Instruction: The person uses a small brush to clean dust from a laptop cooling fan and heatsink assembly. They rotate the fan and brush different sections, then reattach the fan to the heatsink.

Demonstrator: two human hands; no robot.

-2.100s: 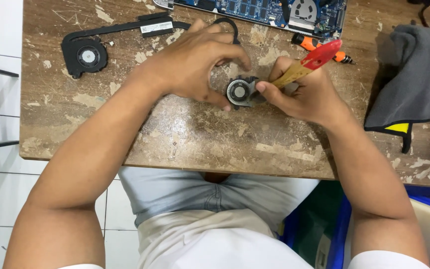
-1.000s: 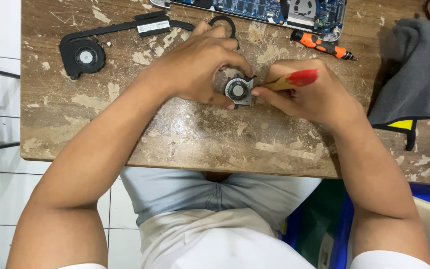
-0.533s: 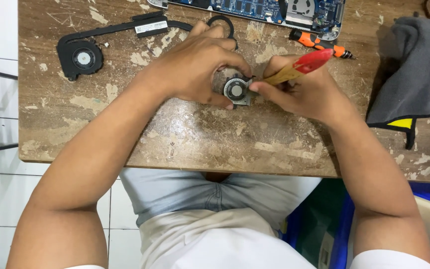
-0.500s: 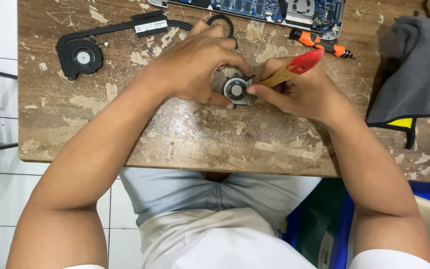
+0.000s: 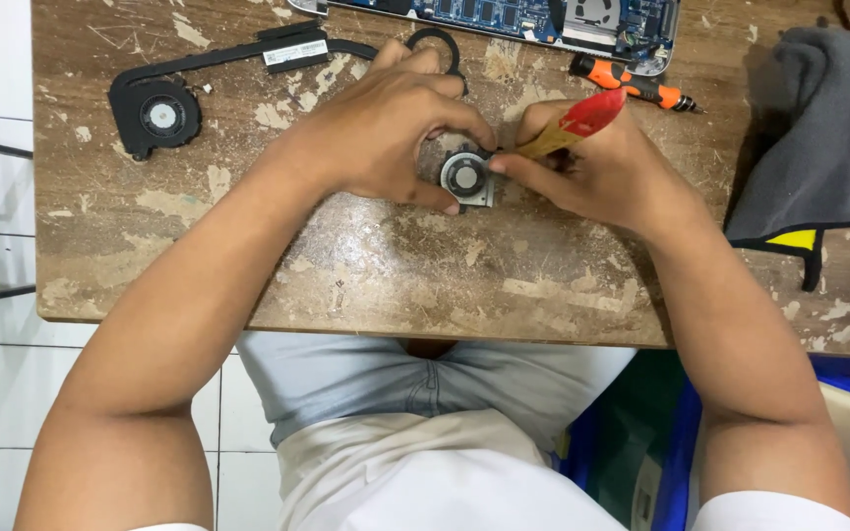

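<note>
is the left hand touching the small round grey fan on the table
Touching. The head view shows the left hand with thumb and fingertips pressed against the small round grey fan on both sides, no gap.

A small round cooling fan (image 5: 465,178) with a silver hub and a grey metal housing lies flat on the worn brown wooden surface (image 5: 366,265), its hub facing up. A slim tool with a yellowish shaft and red handle (image 5: 573,123) slants above the fan's right edge, its tip meeting the housing there and its handle rising away to the right of the fan.

Small fan (image 5: 465,178) on bench (image 5: 366,265) between your hands; cooler assembly (image 5: 157,116) far left, circuit board (image 5: 504,15) behind, cloth (image 5: 819,138) right.
</note>
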